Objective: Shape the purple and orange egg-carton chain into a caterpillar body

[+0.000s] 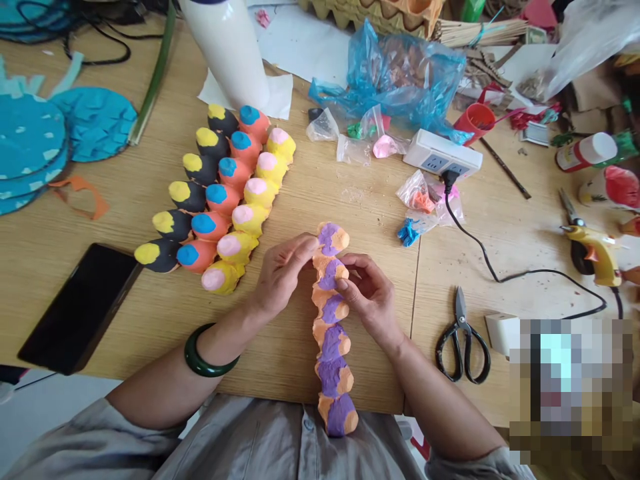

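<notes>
A bumpy strip of egg-carton cups [332, 310], covered in purple and light orange, lies lengthwise in front of me, its near end over the table edge. My left hand [283, 270] pinches its left edge near the far end. On the right side, my right hand [369, 293] grips the strip at the second cup with thumb and curled fingers. To the left stand three similar strips side by side: a black one with yellow tips [187, 197], an orange one with blue tips [221, 198] and a yellow one with pink tips [250, 220].
A black phone [80, 307] lies at the left. Black scissors [463, 337], a white power strip [443, 155] and a yellow glue gun [595, 250] are on the right. Farther back are a white bottle [227, 53], a blue plastic bag [395, 80] and small clay packets [417, 193].
</notes>
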Demonstrator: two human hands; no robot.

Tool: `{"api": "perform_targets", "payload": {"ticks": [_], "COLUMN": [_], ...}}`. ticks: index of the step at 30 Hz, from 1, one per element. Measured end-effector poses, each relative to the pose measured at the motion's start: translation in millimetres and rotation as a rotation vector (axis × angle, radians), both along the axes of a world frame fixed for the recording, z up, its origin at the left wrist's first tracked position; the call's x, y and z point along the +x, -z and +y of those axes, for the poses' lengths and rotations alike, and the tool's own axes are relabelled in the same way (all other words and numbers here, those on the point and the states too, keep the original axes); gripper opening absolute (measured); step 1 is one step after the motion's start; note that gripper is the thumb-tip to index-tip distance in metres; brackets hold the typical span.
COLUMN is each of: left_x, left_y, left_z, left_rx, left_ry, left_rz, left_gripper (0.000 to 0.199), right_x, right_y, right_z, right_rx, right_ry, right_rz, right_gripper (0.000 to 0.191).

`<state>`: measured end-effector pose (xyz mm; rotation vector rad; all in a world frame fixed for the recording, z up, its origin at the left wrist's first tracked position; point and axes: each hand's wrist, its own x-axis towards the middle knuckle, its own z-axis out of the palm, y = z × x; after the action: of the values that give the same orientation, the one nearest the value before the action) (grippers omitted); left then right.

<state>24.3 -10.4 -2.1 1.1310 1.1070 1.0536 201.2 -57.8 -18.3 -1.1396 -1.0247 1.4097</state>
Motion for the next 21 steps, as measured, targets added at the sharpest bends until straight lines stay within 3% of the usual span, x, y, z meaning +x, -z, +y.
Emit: {"api": "perform_targets", "payload": {"ticks": [4, 9, 16, 21], "left_x": [-1, -3, -2, -2], "left_y": [-5.2, -12.2, -7.1, -3.1], "left_z": [0, 1, 0, 1], "left_rx": [0.133, 0.251, 0.196, 0.219], "left_ry": [0.012, 0.011, 0.027, -0.009], "left_rz": [0.138, 0.236, 0.086, 0.148], "left_gripper": [0.034, 0.037, 0.032, 0.028], "right_x": [1, 2, 2, 2], "right_y": [-2.0, -4.2, -4.3, -4.4], "right_z": [0, -1, -1, -1], "right_rx": [0.016, 0.014, 0.029, 0.038], "right_ry": [-0.004, -0.016, -0.005, -0.010], "right_rz": [0.017, -0.002, 0.017, 0.033], "right_gripper": [0.032, 0.034, 0.029, 0.027]}}
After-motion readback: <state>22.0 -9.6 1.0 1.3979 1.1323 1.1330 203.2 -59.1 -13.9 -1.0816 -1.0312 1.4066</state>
